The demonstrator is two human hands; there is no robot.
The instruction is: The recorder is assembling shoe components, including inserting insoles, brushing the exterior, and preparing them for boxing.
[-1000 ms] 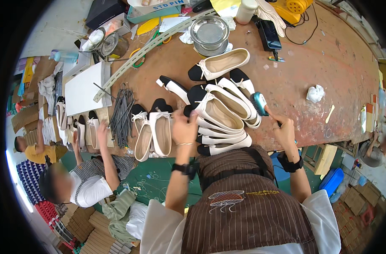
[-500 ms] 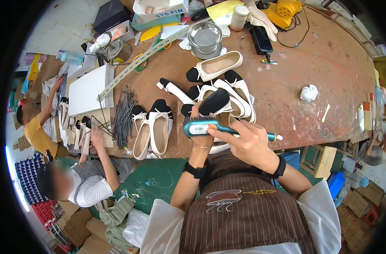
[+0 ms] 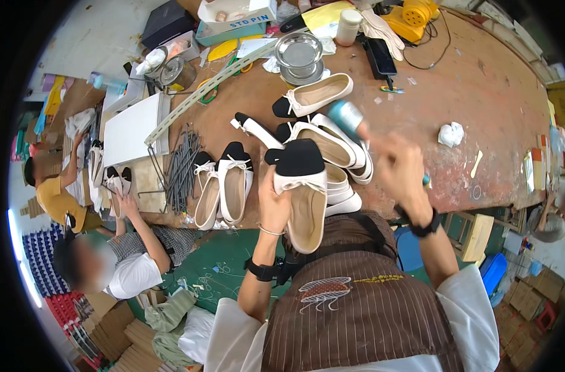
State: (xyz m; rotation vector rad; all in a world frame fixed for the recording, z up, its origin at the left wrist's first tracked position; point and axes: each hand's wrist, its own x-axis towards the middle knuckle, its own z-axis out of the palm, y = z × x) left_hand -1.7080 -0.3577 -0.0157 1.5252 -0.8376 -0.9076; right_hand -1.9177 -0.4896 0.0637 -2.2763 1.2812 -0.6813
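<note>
Centrally, the left hand (image 3: 274, 204) gripped a cream ballet flat (image 3: 307, 217), its black toe cap pointing up the frame. Right of centre, the blurred right hand (image 3: 399, 167) was closed around a teal brush (image 3: 343, 116), apart from that flat. Behind, partly hidden, clustered flats (image 3: 326, 141) crowded the middle; dark metal rods (image 3: 182, 164) lay at centre left. Farther up, a perforated metal strip (image 3: 211, 92) slanted toward a steel bowl (image 3: 299, 51), top centre.

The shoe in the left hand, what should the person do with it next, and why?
Maybe bring the brush over to the shoe's black toe: the left hand holds the shoe with that toe in plain view, and the right hand grips the brush, apart from it.
</note>
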